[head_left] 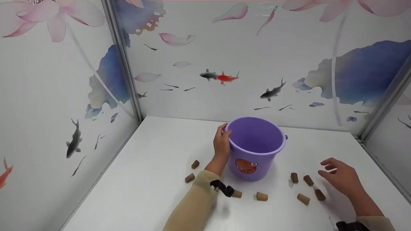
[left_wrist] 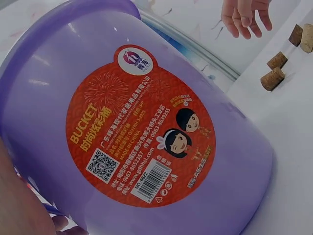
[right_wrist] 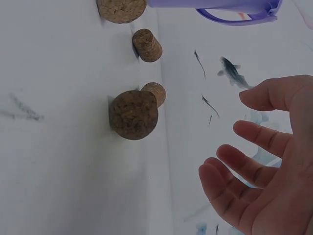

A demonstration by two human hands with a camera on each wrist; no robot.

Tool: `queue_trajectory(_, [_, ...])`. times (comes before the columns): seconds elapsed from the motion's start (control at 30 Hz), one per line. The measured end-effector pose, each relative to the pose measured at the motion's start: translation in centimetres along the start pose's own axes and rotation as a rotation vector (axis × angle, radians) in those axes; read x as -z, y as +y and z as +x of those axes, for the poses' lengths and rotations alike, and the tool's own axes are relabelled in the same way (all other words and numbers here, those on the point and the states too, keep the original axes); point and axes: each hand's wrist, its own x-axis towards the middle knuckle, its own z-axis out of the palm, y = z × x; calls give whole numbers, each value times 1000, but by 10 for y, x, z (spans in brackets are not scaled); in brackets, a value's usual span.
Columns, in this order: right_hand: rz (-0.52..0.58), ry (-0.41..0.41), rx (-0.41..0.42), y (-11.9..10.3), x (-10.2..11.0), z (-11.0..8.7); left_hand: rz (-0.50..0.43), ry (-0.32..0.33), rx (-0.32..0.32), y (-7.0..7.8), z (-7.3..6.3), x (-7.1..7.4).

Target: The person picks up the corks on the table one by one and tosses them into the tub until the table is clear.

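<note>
A purple bucket (head_left: 250, 166) stands upright on the white table with a round red label on its front. At its left rim, my left hand (head_left: 222, 142) grips the wall, thumb over the edge. The left wrist view is mostly filled by the bucket's side and its printed label (left_wrist: 142, 127). My right hand (head_left: 343, 176) hovers over the table to the right, fingers loosely bent and apart, holding nothing. Just left of that hand lie several brown cork stoppers (head_left: 308, 180). Seen from the right wrist, the nearest cork (right_wrist: 134, 115) is apart from the fingers.
Two corks (head_left: 189, 178) lie left of the bucket. In front of it are another two, one cork (head_left: 262, 196) in plain sight and one partly behind the black wrist strap (head_left: 224, 188). Panels painted with fish and flowers enclose the white table (head_left: 160, 144) at back and sides.
</note>
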Motion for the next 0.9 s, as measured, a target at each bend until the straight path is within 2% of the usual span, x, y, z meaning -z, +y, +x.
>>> queue_trajectory(0.33, [44, -115, -33, 7, -9, -2, 1, 7, 10, -3, -2, -1])
queue_trajectory(0.6, [43, -211, -64, 14, -10, 1, -17, 5, 1, -3, -4, -2])
queue_trajectory(0.9, [98, -322, -95, 13, -9, 1, 2, 29, -12, -2, -3, -2])
